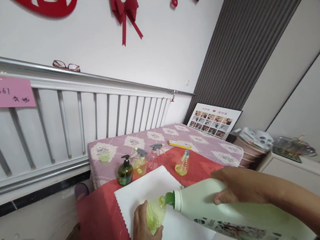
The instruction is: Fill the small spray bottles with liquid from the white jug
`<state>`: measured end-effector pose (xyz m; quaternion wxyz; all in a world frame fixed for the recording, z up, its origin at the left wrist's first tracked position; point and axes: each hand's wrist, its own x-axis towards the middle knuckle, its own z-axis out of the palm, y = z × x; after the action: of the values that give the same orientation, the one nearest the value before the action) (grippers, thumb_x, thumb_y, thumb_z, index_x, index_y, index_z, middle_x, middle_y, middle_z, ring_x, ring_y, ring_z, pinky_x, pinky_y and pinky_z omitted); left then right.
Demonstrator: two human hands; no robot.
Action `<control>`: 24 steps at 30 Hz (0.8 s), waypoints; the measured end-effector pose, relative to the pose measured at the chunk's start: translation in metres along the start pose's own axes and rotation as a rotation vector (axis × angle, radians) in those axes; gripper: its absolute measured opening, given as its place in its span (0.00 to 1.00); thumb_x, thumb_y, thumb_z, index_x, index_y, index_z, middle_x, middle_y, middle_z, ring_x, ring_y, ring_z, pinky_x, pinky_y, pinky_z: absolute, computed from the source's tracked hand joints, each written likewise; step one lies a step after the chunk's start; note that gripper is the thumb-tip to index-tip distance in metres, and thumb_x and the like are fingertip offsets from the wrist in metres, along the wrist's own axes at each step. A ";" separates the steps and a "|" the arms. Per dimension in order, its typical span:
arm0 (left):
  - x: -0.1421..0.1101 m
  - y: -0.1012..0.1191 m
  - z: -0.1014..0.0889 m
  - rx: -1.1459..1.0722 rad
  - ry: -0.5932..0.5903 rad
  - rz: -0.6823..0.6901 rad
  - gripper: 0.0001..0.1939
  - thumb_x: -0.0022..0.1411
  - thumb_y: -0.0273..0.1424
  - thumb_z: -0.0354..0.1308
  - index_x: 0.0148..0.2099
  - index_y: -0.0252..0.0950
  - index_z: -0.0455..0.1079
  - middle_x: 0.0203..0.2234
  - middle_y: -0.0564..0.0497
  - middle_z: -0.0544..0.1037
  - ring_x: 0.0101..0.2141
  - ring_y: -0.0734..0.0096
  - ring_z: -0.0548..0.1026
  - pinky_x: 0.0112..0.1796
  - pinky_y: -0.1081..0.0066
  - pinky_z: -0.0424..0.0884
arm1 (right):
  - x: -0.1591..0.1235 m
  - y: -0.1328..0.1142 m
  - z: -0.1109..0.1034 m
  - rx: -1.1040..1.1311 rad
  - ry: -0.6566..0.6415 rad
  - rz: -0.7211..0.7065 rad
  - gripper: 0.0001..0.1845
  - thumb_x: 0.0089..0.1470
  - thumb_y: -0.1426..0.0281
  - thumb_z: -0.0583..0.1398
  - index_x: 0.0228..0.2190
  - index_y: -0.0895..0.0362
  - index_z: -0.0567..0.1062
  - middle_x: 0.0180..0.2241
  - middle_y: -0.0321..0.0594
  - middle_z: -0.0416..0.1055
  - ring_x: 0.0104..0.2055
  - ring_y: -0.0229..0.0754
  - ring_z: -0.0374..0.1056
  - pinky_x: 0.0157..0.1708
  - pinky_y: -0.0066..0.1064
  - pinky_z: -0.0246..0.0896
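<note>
My left hand (144,233) is wrapped around a small clear bottle (155,215) with yellow-green liquid in it, tilted over a white scalloped mat (160,180). No spray head sits on that bottle. With my right hand (229,186) I grip a large pale green detergent jug (200,197), tipped on its side with its label facing me. The jug's green spout (170,199) meets the small bottle's mouth. Beyond the mat stand a dark green pump bottle (125,173), a yellow spray bottle (140,165), a pink spray bottle (153,160) and another yellow spray bottle (182,166).
A red cloth (95,221) partly covers the purple patterned tablecloth (113,145). On the table lie a light green cap (104,157) and a yellow box (179,144). A photo board (214,120) leans behind, with a basket (247,152) to its right. A white radiator (72,119) runs along the wall.
</note>
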<state>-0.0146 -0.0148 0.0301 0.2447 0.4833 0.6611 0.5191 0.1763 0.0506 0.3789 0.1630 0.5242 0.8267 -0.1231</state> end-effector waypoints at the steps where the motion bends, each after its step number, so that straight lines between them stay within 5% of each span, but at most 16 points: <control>1: 0.000 0.001 -0.001 0.006 -0.009 -0.008 0.39 0.51 0.27 0.56 0.66 0.34 0.50 0.61 0.38 0.62 0.63 0.52 0.60 0.64 0.51 0.59 | 0.001 0.000 0.000 0.004 -0.004 0.001 0.18 0.47 0.54 0.64 0.33 0.54 0.75 0.39 0.44 0.79 0.40 0.52 0.73 0.34 0.35 0.61; 24: -0.001 0.000 0.001 0.032 0.018 0.009 0.40 0.50 0.25 0.56 0.65 0.36 0.51 0.60 0.39 0.63 0.63 0.52 0.61 0.64 0.52 0.60 | 0.002 0.003 0.001 -0.044 -0.009 -0.004 0.19 0.47 0.52 0.63 0.33 0.55 0.74 0.39 0.44 0.78 0.39 0.53 0.73 0.33 0.35 0.60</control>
<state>-0.0137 -0.0152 0.0295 0.2285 0.4854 0.6693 0.5140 0.1783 0.0530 0.3768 0.1780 0.5182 0.8296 -0.1076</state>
